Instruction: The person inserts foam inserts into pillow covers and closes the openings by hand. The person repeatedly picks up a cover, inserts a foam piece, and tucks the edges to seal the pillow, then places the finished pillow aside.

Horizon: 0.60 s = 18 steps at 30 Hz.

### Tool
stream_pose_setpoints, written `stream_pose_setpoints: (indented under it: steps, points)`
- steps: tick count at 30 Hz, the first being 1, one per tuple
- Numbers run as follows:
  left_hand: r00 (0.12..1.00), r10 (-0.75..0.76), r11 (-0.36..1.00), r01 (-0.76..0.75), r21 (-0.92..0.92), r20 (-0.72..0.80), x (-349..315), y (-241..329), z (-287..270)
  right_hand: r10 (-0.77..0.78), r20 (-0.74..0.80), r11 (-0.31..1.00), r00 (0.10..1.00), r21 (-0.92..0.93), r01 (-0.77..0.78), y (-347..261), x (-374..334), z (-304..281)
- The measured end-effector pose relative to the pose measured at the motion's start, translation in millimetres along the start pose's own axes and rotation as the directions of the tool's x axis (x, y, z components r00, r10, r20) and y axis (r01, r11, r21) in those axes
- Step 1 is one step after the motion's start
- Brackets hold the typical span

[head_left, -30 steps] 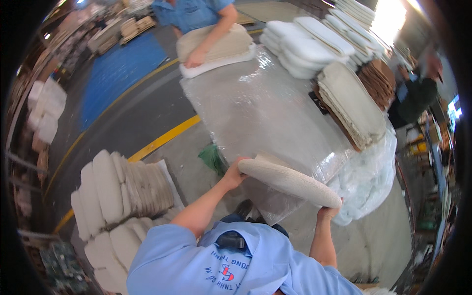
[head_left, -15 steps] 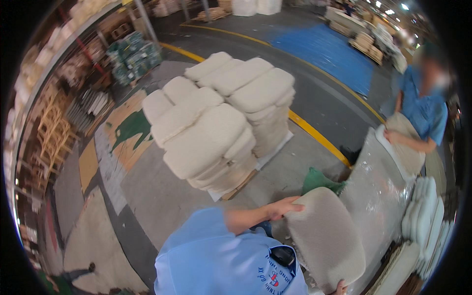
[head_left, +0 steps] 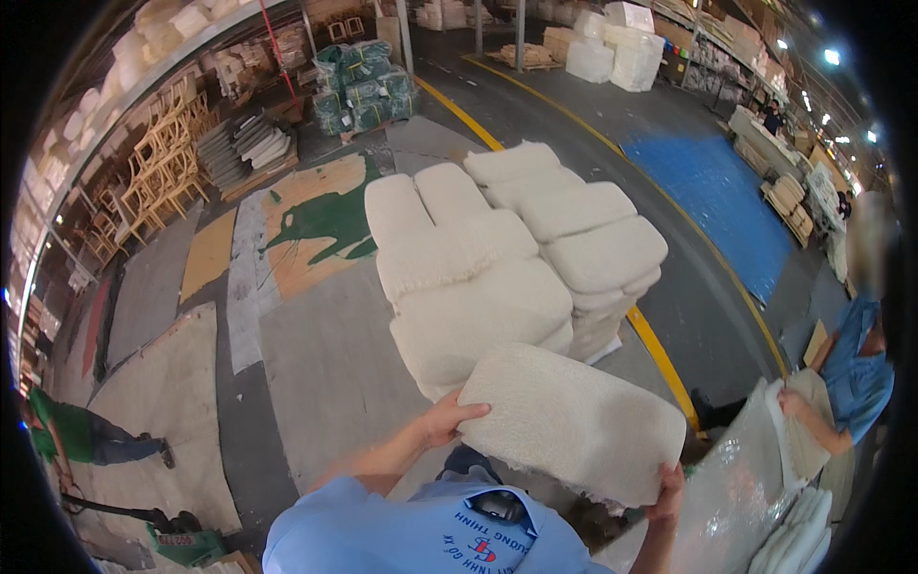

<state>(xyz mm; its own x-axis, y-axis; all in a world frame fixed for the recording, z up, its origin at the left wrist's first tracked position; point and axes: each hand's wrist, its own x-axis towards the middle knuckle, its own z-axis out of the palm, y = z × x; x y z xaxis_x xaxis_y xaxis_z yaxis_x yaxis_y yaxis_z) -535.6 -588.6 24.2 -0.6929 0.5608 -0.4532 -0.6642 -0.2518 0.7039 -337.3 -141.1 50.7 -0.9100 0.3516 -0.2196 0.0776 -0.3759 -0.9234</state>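
Between my two hands I hold a cream, rounded-corner cushion pad (head_left: 574,416) with a fuzzy lower edge. My left hand (head_left: 449,418) grips its left end, thumb on top. Its right end is in my right hand (head_left: 666,490), fingers wrapped round the edge. Just beyond the pad stands a tall stack of similar cream cushion pads (head_left: 478,311), in two side-by-side piles. The held pad overlaps the near side of this stack in the view; I cannot tell whether they touch.
At right, a co-worker (head_left: 856,373) in blue handles a pad by a plastic-covered table (head_left: 736,488). White pads (head_left: 794,536) lie beside it. At left, a person in green (head_left: 81,435) stands by a pallet jack (head_left: 177,536). Wooden chair frames (head_left: 163,163) and green wrapped bundles (head_left: 368,91) stand farther back.
My view and body have turned left toward the stack. The held pad has swung from upright on my right to crosswise in front of me, still gripped by both hands.
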Motion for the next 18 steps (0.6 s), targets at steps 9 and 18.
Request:
stream_pose_setpoints:
  steps: [9,18]
  points:
    - [0.777,0.393,0.782,-0.564,-0.266,-0.492,58.3,175.6,-96.4,-0.051,-0.029,0.980,0.998,0.191,0.055,-22.9,203.5,107.9]
    - [0.375,0.559,0.612,-0.788,0.062,-0.740,190.5,388.6,-228.4,0.433,-0.515,0.878,0.740,0.428,-0.216,87.9,155.1,56.7]
